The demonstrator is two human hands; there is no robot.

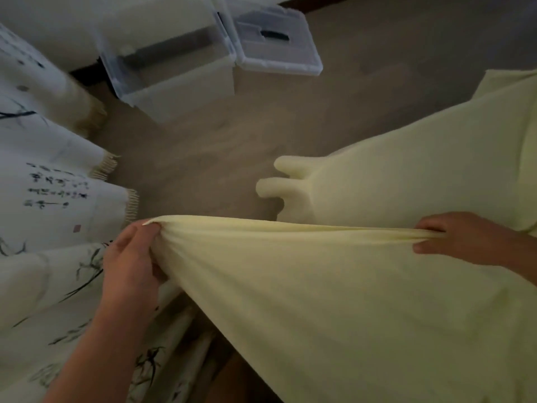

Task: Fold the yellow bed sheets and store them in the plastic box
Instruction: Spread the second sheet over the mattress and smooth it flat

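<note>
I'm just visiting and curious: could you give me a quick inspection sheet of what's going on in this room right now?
Surface: brown floor, partly covered by cloth.
Job's things: yellow sheet stretched taut between both hands; open plastic box on the floor, lid beside it.
Clutter: nothing seen.
Hands: left hand grips one end of the sheet's top edge; right hand pinches the other in its fingers.
Cables: nothing seen.
Surroundings: white fringed cloth with ink prints, at left.

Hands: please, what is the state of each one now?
Left hand: closed, gripping the yellow bed sheet at its top edge.
Right hand: closed, pinching the same edge.
</note>
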